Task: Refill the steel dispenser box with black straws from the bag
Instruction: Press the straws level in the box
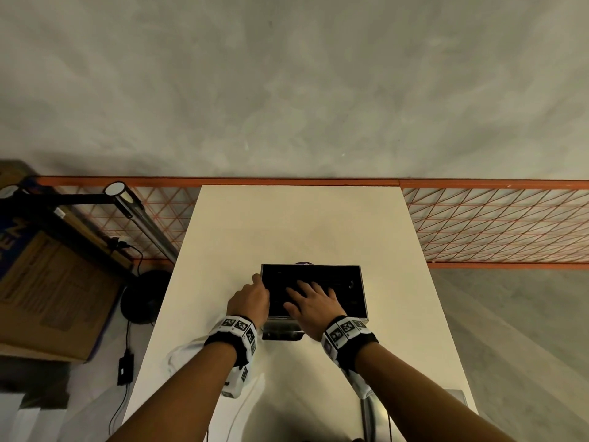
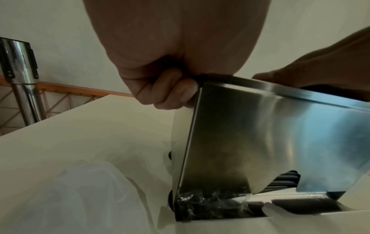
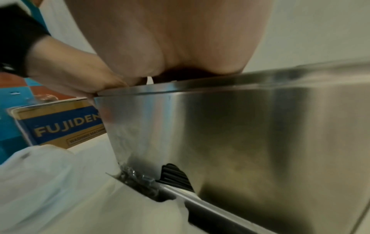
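Head view: steel dispenser box (image 1: 363, 291) sits mid-table (image 1: 302, 224), top open, inside black with straws (image 1: 344, 298). Right hand (image 1: 310, 303) lies flat in the opening, fingers straight and spread on the straws. Left hand (image 1: 250, 301) is at the box's left top corner. Bag (image 1: 181, 355) lies limp on the table under the left forearm.

Left wrist view: left fingers (image 2: 172, 93) curled against the corner edge of the box (image 2: 260, 134), which looks like bracing rather than a full grip. Risk: a hard right-hand press could slide or tip the box, since the hold is only at one corner.

Right wrist view: right fingertips hidden inside the box (image 3: 240, 134); palm is over the rim. Straws (image 3: 174, 175) show at the lower dispensing slot. Risk: uneven pressing may cross or jam straws at that slot, or push some out. The thin metal rim could also scrape the hand.
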`<state>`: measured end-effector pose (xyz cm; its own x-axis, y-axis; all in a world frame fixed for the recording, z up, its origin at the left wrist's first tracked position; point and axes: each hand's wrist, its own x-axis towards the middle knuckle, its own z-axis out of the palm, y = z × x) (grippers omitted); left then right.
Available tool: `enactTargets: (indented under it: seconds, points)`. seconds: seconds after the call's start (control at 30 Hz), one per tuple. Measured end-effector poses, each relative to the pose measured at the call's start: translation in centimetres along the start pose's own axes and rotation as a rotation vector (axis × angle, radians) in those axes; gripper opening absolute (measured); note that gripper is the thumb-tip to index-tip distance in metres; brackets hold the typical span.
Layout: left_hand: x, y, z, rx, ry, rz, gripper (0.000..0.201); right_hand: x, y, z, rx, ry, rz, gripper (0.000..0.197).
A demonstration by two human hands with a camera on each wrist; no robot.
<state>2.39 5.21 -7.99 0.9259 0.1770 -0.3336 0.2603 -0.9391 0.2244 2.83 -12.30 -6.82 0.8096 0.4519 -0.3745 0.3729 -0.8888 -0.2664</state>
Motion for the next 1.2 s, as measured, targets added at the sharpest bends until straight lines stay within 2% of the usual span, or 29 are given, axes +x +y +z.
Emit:
enactTargets:
  seconds: [0.13,0.2,0.27,0.37,0.47,0.53,0.6,0.67,0.77,0.8,0.87,0.93,1.03,1.2]
  points:
    - [0.0,0.0,0.0,0.002,0.005,0.002,0.025,-1.1,-0.1,0.1,-0.052,0.235,-0.132,0.045]
    - [0.0,0.0,0.0,0.017,0.004,0.008,0.025,-1.5,-0.1,0.7,-0.111,0.244,-0.230,0.048]
    - [0.0,0.0,0.0,0.020,0.008,0.007,0.026,-2.0,0.1,1.2,-0.127,0.189,-0.245,0.053]
    - [0.0,0.0,0.1,0.016,0.010,0.005,0.026,-2.0,0.5,1.0,-0.041,0.166,-0.201,0.053]
    - [0.0,0.1,0.0,0.019,0.010,0.004,0.026,-1.9,1.6,0.1,0.065,0.321,-0.172,0.051]
    - [0.0,0.0,0.0,0.021,0.004,0.007,0.027,-2.0,3.4,-0.7,0.129,0.499,-0.044,0.039]
    - [0.0,0.0,0.1,0.025,-0.006,0.003,0.027,-2.4,5.7,-1.4,0.180,0.592,0.182,0.033]
    - [0.1,0.0,0.2,0.029,-0.008,-0.002,0.028,-3.2,7.6,-1.9,0.244,0.532,0.368,0.042]
    - [0.2,0.0,0.3,0.056,-0.025,0.000,0.029,-3.2,9.9,-1.6,0.455,0.276,0.530,0.058]
    - [0.3,-0.1,0.2,0.061,-0.028,0.000,0.028,-3.0,10.3,-1.3,0.500,0.179,0.542,0.054]
    - [0.3,0.0,0.2,0.059,-0.035,-0.003,0.027,-2.8,10.6,-0.9,0.497,0.075,0.503,0.031]
    - [0.1,0.1,0.1,0.055,-0.043,-0.011,0.027,-2.6,10.7,-0.6,0.437,0.064,0.470,0.017]
    - [-0.1,0.0,0.3,0.019,-0.053,-0.037,0.028,-2.8,10.3,-1.0,0.392,0.060,0.423,0.010]
    - [-0.4,-0.1,0.1,0.006,-0.039,-0.028,0.033,-2.9,9.8,-1.4,0.339,0.046,0.438,0.013]
